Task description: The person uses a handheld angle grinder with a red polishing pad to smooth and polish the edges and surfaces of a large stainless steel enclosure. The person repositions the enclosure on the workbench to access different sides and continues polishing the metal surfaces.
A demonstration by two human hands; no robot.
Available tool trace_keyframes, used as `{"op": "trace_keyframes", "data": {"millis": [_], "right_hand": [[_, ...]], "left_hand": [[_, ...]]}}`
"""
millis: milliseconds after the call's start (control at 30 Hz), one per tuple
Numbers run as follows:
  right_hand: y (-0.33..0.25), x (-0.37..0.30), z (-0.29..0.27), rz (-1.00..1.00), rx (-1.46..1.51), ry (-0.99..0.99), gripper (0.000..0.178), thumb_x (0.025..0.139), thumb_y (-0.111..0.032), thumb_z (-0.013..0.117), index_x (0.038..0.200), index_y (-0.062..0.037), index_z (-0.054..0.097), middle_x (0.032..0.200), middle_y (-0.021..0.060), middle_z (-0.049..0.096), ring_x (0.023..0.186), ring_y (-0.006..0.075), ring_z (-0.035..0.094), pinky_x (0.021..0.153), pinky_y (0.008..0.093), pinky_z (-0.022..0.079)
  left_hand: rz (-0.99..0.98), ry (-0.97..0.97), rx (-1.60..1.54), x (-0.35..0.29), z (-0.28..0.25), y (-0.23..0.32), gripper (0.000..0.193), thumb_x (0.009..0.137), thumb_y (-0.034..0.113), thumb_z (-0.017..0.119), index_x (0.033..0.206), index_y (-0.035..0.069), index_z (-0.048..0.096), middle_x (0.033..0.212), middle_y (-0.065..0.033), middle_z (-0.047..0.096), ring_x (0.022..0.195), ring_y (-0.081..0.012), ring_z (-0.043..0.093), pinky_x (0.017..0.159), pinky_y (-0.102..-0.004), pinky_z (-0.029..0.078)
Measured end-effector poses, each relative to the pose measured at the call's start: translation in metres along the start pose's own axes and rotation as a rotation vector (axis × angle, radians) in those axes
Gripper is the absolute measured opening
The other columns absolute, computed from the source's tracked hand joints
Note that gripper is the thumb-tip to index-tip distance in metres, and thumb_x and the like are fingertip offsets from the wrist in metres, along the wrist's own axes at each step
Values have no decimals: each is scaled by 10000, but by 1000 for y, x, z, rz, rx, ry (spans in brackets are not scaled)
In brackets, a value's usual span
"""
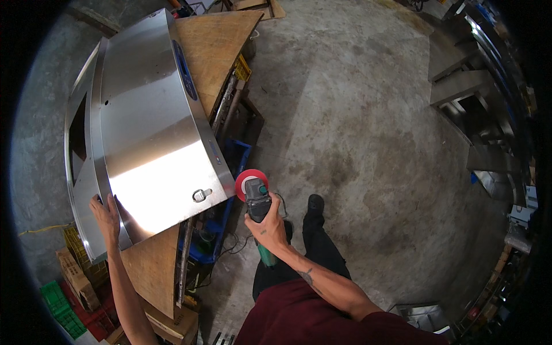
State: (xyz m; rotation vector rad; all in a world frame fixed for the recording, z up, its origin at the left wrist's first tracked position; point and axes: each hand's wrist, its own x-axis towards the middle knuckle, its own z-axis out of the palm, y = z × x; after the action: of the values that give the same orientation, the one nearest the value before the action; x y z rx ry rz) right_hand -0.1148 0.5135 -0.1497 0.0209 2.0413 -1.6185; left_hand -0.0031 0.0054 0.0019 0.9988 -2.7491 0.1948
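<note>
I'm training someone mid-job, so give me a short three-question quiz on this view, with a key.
1. Which hand holds the power tool?
2. True or false: the tool's disc is green.
3. Fill in: the shiny metal piece lies on a board made of ____.

Key:
1. The right hand.
2. False; the disc is red around a pale middle.
3. Wood.

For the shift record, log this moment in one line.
left hand: on shiny silver sheet-metal panel | right hand: gripping green-and-black handheld grinder | red round disc: beside panel corner, contact unclear | panel: on brown wooden tabletop
</note>
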Motion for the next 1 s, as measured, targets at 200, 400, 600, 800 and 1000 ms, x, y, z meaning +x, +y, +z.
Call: {"op": "trace_keyframes", "data": {"millis": [200,400,600,800,1000], "right_hand": [[-26,-14,-4,-67,18,16,955,927,-236,857,1622,-30,235,1279,354,648,1092,511,756,926,548,619],[-39,-23,-5,-101,65,11,960,918,-212,867,1613,-33,230,1257,346,664,1097,504,758,944,543,609],[-16,-5,2,-58,40,50,939,917,-199,860,1605,-63,236,1258,355,666,1102,509,758,934,554,613],[25,23,11,1,-67,23,985,935,-258,835,1649,-76,181,1348,390,617,1077,579,739,925,613,615],[19,14,5,30,-42,104,973,932,-262,832,1644,-79,195,1277,375,667,1080,553,747,951,614,595]], "left_hand": [[-16,-15,12,2,1,0,661,1191,434,545,1515,-134,449,1476,-356,510,1330,-503,592,1125,-575,513],[-26,-15,4,0,-1,0,672,1190,454,539,1506,-132,453,1469,-359,508,1336,-508,583,1125,-575,512],[3,13,-6,-1,-1,4,665,1187,450,548,1495,-133,462,1432,-358,526,1292,-500,604,1103,-580,515],[14,16,-12,0,2,-7,630,1185,419,563,1498,-117,457,1430,-347,524,1297,-487,594,1108,-566,504],[30,33,-5,-1,4,-7,620,1185,400,569,1493,-127,463,1421,-349,531,1283,-487,603,1095,-570,504]]}}
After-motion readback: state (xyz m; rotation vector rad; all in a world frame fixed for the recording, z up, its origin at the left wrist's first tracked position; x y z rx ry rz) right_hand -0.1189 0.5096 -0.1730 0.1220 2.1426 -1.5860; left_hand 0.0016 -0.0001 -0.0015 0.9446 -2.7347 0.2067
